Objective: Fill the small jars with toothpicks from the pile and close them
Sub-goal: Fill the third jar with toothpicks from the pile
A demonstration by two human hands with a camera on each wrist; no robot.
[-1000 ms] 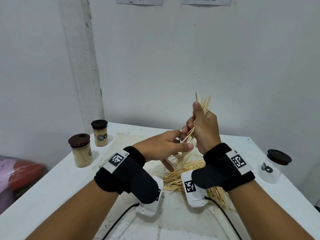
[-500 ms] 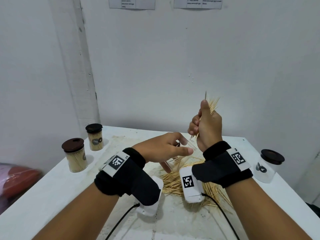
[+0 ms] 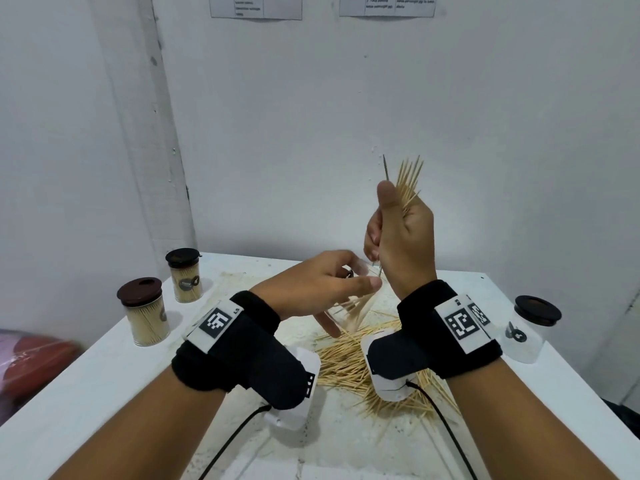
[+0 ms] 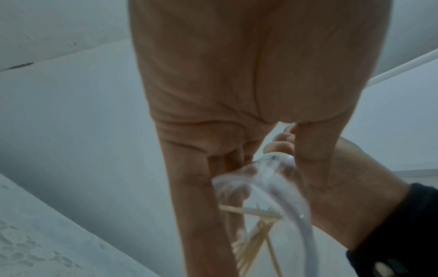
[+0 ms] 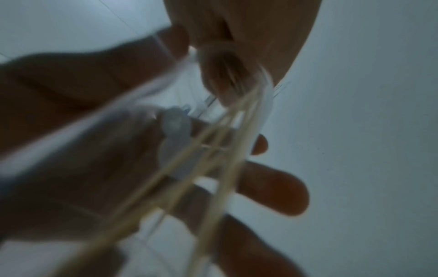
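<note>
The right hand [image 3: 403, 237] is raised above the white surface [image 3: 104, 375], its fingers and thumb curled tight round a bundle of toothpicks [image 3: 408, 178] that stands nearly upright, the pointed tips fanning out above the thumb and a few lower ends showing below the palm. Just beneath and to the left of it, the left hand [image 3: 311, 289] grips a small clear jar [image 3: 356, 306] held tilted above the surface, mouth toward the right hand; the thumb lies along the near side of the jar and the fingers wrap the far side, with one finger pointing down. In the left wrist view the clear jar [image 4: 272, 187] sits between the thumb and fingers with several toothpicks already leaning inside it. The right wrist view is blurred, but toothpicks [image 5: 213, 159] cross in front of the jar's clear wall and the left hand's fingers [image 5: 272, 189]. Under both hands a loose pile of toothpicks [image 3: 346, 365] is scattered across the middle of the surface. At the left edge stand two filled jars with dark brown lids, a nearer one [image 3: 145, 313] and a farther one [image 3: 185, 275], upright and slightly apart. At the right edge an empty clear jar with a dark lid [image 3: 530, 327] stands upright, well apart from the pile.
</note>
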